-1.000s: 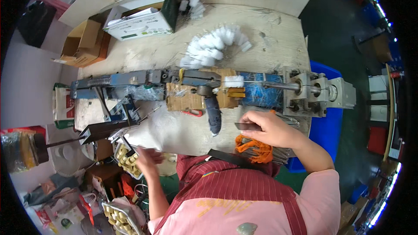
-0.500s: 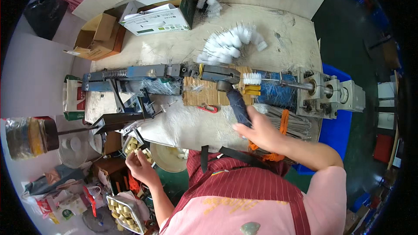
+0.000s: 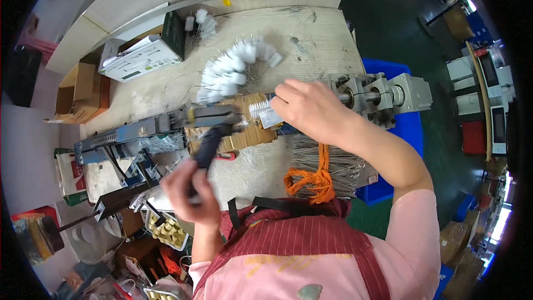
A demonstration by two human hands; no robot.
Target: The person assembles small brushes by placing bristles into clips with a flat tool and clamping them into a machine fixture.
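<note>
My left hand [image 3: 191,191] is wrapped tight around the black lever handle [image 3: 210,143], whose long axis runs up and slightly right from my fist toward the long metal machine [image 3: 166,125] lying across the bench. My right hand [image 3: 311,110] is pinched on a white bristle brush [image 3: 261,110] held at the machine's middle, its wire lying along the machine's length. That hand is nearer than my left to the pile of finished white brushes [image 3: 230,66] toward the far edge.
</note>
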